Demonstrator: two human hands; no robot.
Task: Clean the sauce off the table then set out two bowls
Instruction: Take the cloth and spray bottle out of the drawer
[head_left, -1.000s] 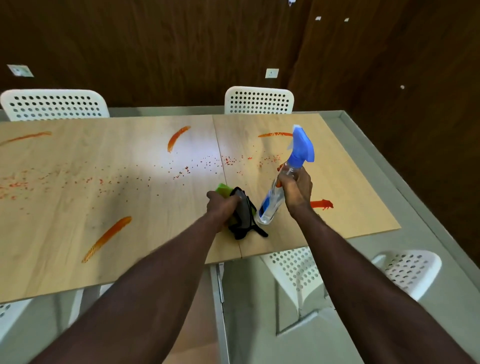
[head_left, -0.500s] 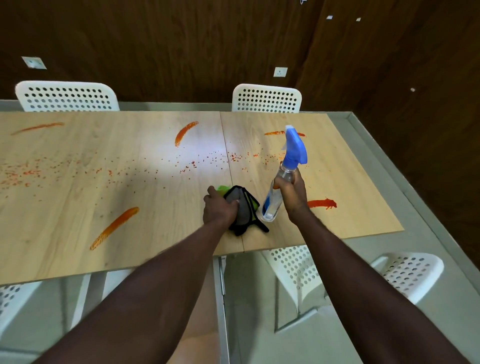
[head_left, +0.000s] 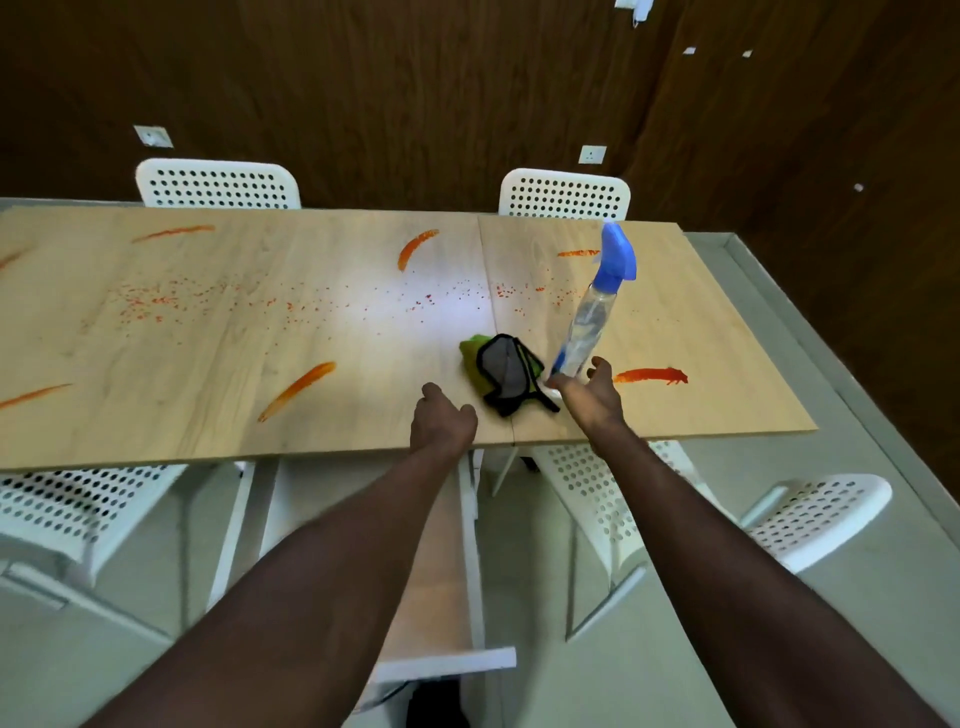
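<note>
Two empty hands over sauce-streaked counter (head_left: 208, 410), left hand (head_left: 441, 423) loose beside cloth (head_left: 501, 371), right hand (head_left: 595, 397) spread at spray bottle (head_left: 589, 322) base

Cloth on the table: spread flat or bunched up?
Bunched up: the cloth sits in a crumpled heap near the table edge, grey and green layers overlapping.

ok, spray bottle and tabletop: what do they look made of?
Spray bottle: see-through body, opaque blue head, probably plastic. Tabletop: pale wood-grain pattern, smooth with a soft glare patch; thin edge suggests laminate board, not certain.
</note>
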